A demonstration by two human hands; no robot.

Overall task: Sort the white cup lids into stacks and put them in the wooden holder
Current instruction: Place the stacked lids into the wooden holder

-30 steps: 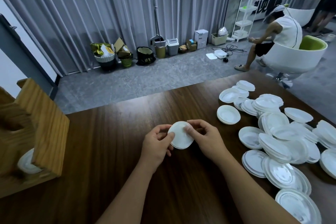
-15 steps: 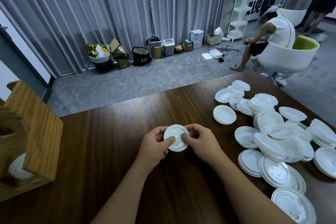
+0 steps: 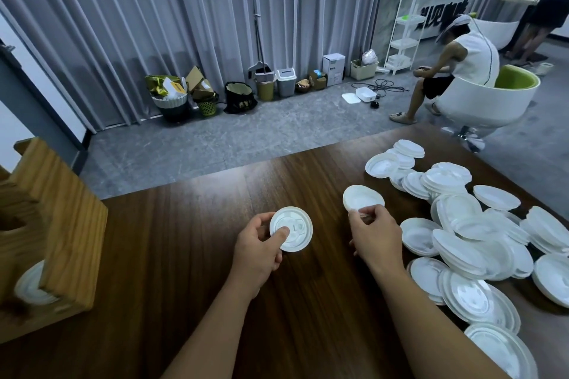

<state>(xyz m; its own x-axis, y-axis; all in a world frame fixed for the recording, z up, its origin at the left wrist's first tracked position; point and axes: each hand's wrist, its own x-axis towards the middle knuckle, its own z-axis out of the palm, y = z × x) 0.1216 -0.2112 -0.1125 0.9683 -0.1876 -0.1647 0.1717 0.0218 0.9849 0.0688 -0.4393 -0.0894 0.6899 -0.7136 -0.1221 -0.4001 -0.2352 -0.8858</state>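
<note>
Lids (image 3: 480, 243) sit heaped at the table's (image 3: 184, 255) right; left hand (image 3: 257, 251) grips one lid (image 3: 292, 232), right hand (image 3: 374, 238) pinches another lid's (image 3: 363, 197) rim; honestly that light pinch could slip, or nudge the heap over.

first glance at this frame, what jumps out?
The heap of white cup lids sprawled over the right side of the dark wooden table. Mid-table, the left hand holds one lid face up, while the right hand pinches the edge of a small lid stack. At far left stands the wooden holder, with lids already inside.
</note>
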